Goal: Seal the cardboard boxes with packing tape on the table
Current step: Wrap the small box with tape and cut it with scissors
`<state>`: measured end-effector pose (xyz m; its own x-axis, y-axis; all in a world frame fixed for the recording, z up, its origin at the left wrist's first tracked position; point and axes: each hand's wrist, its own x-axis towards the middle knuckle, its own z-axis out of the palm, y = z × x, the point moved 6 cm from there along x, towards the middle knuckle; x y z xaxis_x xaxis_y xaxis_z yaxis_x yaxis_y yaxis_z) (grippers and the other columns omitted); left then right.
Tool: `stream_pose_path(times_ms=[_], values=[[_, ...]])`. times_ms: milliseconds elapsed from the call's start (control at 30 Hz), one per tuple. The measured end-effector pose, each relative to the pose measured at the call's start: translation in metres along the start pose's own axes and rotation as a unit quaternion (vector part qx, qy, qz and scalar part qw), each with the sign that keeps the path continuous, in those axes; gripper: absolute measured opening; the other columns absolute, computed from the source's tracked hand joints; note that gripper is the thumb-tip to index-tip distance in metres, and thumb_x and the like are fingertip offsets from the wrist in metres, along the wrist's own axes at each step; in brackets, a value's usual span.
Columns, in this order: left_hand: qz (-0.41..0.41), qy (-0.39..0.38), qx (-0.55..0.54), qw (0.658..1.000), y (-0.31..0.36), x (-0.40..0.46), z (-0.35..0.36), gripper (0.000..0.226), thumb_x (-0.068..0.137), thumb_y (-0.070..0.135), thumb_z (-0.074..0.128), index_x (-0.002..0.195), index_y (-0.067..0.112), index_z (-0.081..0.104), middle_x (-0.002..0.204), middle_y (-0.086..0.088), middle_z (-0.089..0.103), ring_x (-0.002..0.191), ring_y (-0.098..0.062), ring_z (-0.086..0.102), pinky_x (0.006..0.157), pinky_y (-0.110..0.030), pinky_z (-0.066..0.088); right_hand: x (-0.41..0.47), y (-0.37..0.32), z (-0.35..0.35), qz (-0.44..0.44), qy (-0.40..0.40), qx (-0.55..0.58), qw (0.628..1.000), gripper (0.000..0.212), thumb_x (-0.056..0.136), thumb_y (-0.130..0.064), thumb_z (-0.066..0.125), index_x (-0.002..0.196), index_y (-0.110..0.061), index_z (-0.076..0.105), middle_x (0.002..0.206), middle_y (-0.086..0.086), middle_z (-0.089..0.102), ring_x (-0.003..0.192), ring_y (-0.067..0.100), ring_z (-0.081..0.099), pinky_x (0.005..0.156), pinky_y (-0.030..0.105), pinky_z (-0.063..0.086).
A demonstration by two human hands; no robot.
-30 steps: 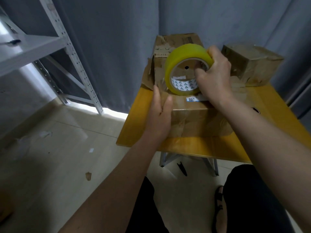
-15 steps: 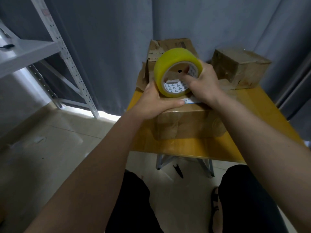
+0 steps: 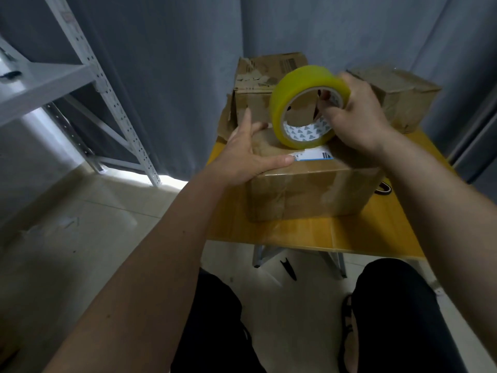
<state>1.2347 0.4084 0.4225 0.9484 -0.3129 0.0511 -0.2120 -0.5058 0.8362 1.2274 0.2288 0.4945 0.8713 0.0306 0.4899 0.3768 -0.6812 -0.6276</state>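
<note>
A yellow roll of packing tape (image 3: pixel 301 87) stands on edge on top of the near cardboard box (image 3: pixel 309 192). My right hand (image 3: pixel 357 117) grips the roll, fingers through its core and over its rim. My left hand (image 3: pixel 250 154) lies flat on the box's top left corner, fingers spread, thumb along the front edge beside a white and blue label (image 3: pixel 313 155). The box sits on a yellow wooden table (image 3: pixel 309 235).
A taller torn cardboard box (image 3: pixel 258 76) stands behind the near one, and a third box (image 3: pixel 400 95) sits at the back right. A dark ring (image 3: pixel 384 188) lies on the table at the right. A grey metal shelf (image 3: pixel 80 76) stands left. Grey curtains hang behind.
My left hand slid from the box's front side up onto its top left corner. My right hand keeps the tape roll on the box top.
</note>
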Motion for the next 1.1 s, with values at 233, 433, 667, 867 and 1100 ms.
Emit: stream_pose_path(times_ms=[233,433,667,867,1100], values=[[-0.001,-0.006,0.022,1.000,0.005,-0.002,0.000,0.125,0.074,0.052,0.077,0.155,0.019,-0.012,0.155,0.019,0.029,0.147,-0.008,0.015,0.120,-0.033,0.018,0.006,0.004,-0.026,0.011,-0.038,-0.080,0.996,0.020,0.089,-0.001,0.052,0.092,-0.020,0.047,0.087,0.008,0.052,0.085,0.020,0.051,0.069,0.028,0.034],[-0.002,-0.011,0.018,1.000,0.005,-0.001,0.002,0.122,0.076,0.051,0.076,0.156,0.020,-0.011,0.156,0.018,0.027,0.146,-0.008,0.014,0.116,-0.029,0.016,-0.003,0.020,-0.031,0.086,0.018,-0.058,0.994,0.023,0.082,-0.009,0.067,0.099,-0.019,0.055,0.096,0.004,0.060,0.093,0.024,0.057,0.076,0.034,0.044],[-0.008,-0.012,0.034,0.999,0.005,0.000,0.002,0.120,0.076,0.052,0.075,0.156,0.021,-0.010,0.157,0.017,0.027,0.146,-0.010,0.016,0.120,-0.035,0.018,-0.013,0.037,-0.021,0.168,0.055,0.029,0.984,0.015,0.091,-0.021,0.062,0.105,-0.015,0.063,0.098,0.003,0.064,0.091,0.019,0.059,0.083,0.037,0.050],[-0.007,-0.018,0.036,0.999,0.006,0.000,0.001,0.119,0.078,0.051,0.074,0.155,0.021,-0.011,0.157,0.018,0.025,0.147,-0.010,0.016,0.121,-0.041,0.019,-0.006,0.034,-0.050,0.134,0.051,-0.025,0.989,0.016,0.092,-0.008,0.054,0.107,-0.005,0.059,0.100,0.017,0.062,0.093,0.024,0.057,0.080,0.037,0.046],[-0.024,-0.041,0.204,0.978,0.017,0.002,-0.002,0.117,0.076,0.072,0.059,0.156,0.019,-0.009,0.162,0.011,0.018,0.150,-0.018,0.009,0.123,-0.046,0.007,-0.002,0.031,-0.049,0.118,0.050,-0.087,0.988,0.016,0.091,-0.008,0.052,0.106,-0.004,0.056,0.101,0.019,0.059,0.098,0.032,0.056,0.077,0.037,0.043]])
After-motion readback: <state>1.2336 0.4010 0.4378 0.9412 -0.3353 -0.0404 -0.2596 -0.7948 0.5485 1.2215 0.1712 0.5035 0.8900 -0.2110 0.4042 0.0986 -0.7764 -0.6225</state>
